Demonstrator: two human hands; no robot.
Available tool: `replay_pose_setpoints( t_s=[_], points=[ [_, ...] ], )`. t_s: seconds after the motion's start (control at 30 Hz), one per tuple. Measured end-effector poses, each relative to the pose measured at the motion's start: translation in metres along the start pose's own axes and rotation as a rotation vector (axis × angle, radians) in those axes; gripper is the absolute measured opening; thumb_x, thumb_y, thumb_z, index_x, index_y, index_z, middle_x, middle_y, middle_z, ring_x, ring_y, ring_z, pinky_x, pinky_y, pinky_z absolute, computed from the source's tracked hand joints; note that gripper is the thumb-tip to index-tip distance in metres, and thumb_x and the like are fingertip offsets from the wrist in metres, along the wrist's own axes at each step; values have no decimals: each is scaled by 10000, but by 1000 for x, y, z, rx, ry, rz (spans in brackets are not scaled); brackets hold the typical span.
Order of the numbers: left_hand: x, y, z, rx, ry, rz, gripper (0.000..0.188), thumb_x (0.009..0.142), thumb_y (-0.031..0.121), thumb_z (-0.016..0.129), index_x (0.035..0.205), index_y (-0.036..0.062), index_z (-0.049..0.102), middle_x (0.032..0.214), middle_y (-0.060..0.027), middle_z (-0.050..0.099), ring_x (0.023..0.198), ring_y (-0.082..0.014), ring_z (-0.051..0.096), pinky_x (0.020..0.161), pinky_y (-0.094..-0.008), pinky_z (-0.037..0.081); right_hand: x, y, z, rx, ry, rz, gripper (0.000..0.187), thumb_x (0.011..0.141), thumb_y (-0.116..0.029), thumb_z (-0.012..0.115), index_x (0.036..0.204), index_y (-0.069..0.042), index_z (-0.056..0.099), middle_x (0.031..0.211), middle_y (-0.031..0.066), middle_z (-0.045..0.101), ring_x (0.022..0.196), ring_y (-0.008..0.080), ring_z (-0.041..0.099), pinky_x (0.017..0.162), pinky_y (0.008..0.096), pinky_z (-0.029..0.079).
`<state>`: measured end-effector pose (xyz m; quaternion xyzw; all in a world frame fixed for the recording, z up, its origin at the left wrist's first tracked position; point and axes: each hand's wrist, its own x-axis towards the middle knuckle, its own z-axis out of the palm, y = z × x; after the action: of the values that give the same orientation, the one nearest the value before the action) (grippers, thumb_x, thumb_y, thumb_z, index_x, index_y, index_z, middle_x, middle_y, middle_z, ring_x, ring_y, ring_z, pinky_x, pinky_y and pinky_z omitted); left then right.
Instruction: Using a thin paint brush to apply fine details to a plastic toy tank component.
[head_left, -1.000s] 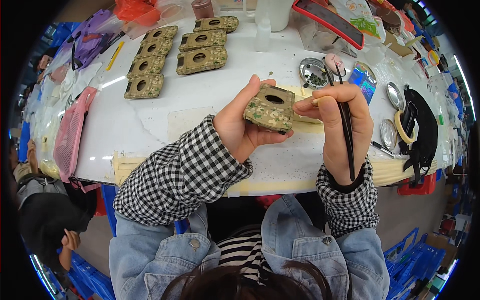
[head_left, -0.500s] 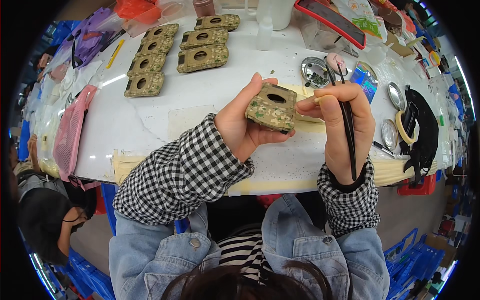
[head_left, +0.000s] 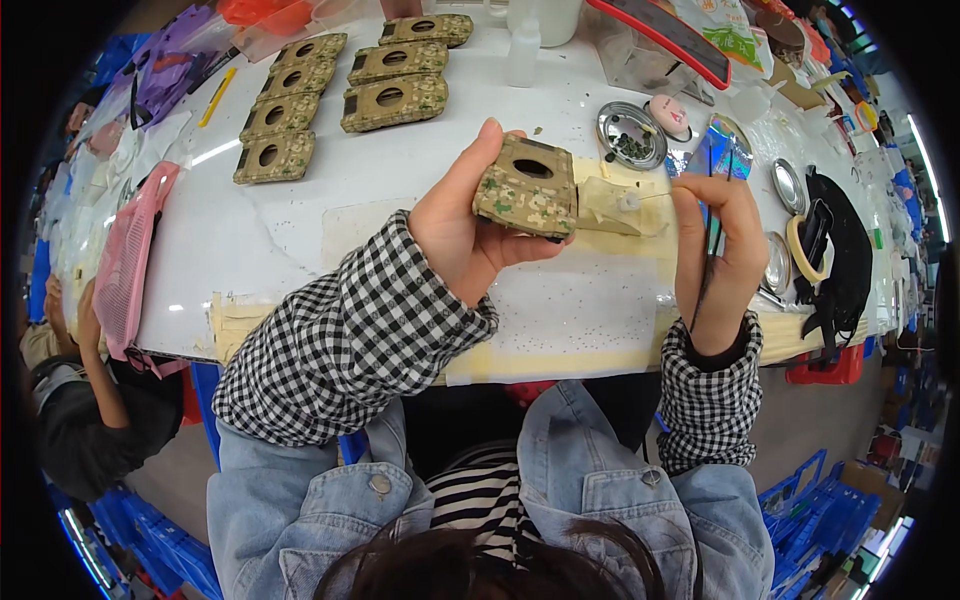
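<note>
My left hand (head_left: 460, 215) is wrapped round a boxy camouflage-patterned case (head_left: 527, 185) with a dark oval opening in its upper face. The case is tilted above the table. To its right, my right hand (head_left: 728, 240) is apart from the case, with black tweezers (head_left: 712, 225) tucked against the palm, their tips pointing away from me. Thumb and forefinger also seem to pinch a thin pale stick (head_left: 655, 194); a whitish lump lies at its left end. Beneath that lump sits a cream-coloured block (head_left: 603, 205) on yellowish tape.
Several matching camouflage cases (head_left: 395, 100) stand in two rows at the far left. A round tin (head_left: 631, 136) holds small dark bits, beside a pink oval object (head_left: 669, 115). A red-edged phone (head_left: 665, 40), clear bottle (head_left: 523, 55), pink mesh pouch (head_left: 140, 260) and black bag (head_left: 838, 250) surround the work.
My right hand has drawn away from the case toward the right, uncovering the cream block. The case in my left hand has shifted slightly left and away from me. The view has shifted a little.
</note>
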<state>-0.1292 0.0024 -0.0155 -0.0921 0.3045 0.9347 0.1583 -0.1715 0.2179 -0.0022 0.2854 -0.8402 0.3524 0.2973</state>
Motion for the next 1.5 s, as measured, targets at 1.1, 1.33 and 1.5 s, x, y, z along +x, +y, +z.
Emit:
replay_pose_setpoints(
  t_s=[1.1,1.33,1.5],
  points=[
    [12,-3,-14,92,-13,174,564,911,490,462,1154,-19,486,1049,-156,603,935,-248,628,696,-322,598,-47,-25,19,638,-488,470,108,879,-43,590,880,64,597,776,82,626,703,123,613,647,220,492],
    [11,-3,-13,107,-12,181,561,913,486,458,1150,-21,491,1047,-152,601,932,-246,626,697,-321,597,-46,-26,20,587,-485,434,100,873,-40,595,872,60,606,750,82,627,689,119,612,633,221,487],
    [11,-3,-13,102,-13,178,557,914,482,458,1147,-22,494,1045,-155,600,925,-245,628,695,-323,597,-47,-24,21,564,-497,412,104,868,-52,607,870,52,611,756,81,633,698,122,617,639,225,489]
  ],
)
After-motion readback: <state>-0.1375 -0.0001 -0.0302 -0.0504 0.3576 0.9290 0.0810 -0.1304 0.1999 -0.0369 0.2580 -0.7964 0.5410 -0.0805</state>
